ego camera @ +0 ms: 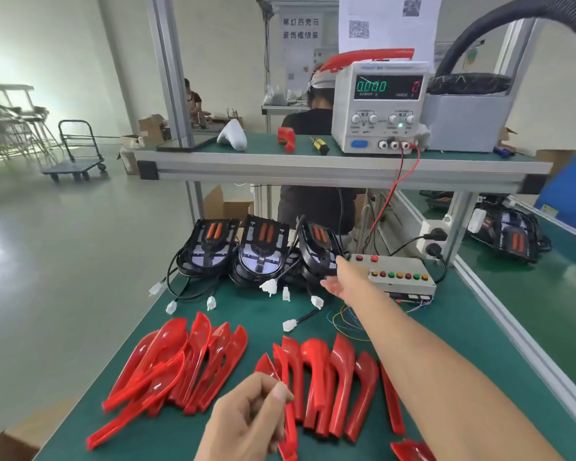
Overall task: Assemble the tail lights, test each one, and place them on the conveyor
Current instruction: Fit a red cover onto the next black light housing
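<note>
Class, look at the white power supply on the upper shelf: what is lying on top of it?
A red tail light lens lies along the top of the power supply. A hanging paper sheet is behind it; the lens's underside is hidden.

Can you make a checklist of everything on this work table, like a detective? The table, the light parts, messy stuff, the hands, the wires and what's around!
Surface: green mat, lying flat.
Job's things: three black housings in a row at the back; red lenses in two heaps in front.
Clutter: nothing seen.
Hands: right hand reaches to the rightmost housing, beside the button box; left hand pinches a red lens.
Cables: white plugs on black leads; red lead to the power supply.
Surroundings: conveyor on the right; cart on the floor.
</note>
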### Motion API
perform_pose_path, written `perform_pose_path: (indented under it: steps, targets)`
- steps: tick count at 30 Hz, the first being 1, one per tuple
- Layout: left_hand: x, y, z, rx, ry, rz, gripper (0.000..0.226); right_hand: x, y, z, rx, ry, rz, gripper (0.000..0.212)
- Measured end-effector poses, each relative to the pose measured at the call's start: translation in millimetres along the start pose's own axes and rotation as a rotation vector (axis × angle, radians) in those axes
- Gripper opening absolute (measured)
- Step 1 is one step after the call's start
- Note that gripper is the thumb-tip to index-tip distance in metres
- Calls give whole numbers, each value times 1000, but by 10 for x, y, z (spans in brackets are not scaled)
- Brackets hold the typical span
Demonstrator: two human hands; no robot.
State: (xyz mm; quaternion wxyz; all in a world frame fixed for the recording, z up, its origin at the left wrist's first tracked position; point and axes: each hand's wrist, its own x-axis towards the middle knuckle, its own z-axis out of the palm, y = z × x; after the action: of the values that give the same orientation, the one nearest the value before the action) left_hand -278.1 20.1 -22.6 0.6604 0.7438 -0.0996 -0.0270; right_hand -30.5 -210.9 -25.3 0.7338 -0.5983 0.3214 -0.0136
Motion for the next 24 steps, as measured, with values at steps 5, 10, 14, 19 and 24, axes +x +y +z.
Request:
perform_pose_path:
  steps: [5, 10, 14, 19, 24]
  targets:
    - [-45, -123, -46, 68, 29, -14, 23, 122, 24, 19, -5, 71, -14, 27]
    - [-51, -216, 18, 109, 55, -26, 21, 151, 54, 0, 45, 60, -55, 27]
    - [-47, -224, 11, 93, 45, -19, 25, 84, 39, -11, 123, 66, -90, 17]
    - [-1, -164, -20, 39, 16, -19, 27, -76, 63, -114, 114, 118, -190, 16]
    - [334, -72, -20, 67, 50, 16, 23, -363, 219, -319, 56, 117, -401, 18]
